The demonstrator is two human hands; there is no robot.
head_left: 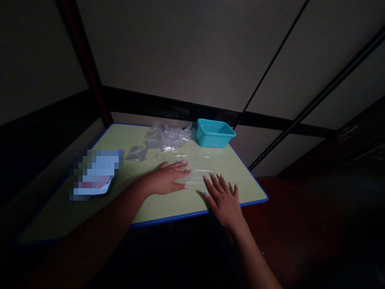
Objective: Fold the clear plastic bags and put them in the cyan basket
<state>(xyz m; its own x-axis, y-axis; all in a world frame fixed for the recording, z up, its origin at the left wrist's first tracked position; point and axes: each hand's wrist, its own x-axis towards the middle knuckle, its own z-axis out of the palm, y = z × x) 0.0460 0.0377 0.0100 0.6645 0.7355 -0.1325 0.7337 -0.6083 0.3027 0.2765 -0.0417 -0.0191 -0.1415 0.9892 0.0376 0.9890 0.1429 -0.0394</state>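
Note:
A clear plastic sheet or bag [197, 168] lies flat on the pale yellow-green table [168, 206]. My left hand [168, 178] rests at its left side, palm down with fingers spread. At its near right edge is my right hand [224, 200], fingers apart and fingertips close to the plastic. Neither hand grips anything. Behind the sheet, crumpled clear plastic bags [173, 137] are heaped. A small flat folded plastic packet [136, 153] sits left of that heap.
A turquoise rectangular bin [215, 134] stands at the table's back right. On the left lies a device with a lit, pixelated screen [99, 170]. Blue trim edges the table. A panelled wall [180, 52] rises behind it.

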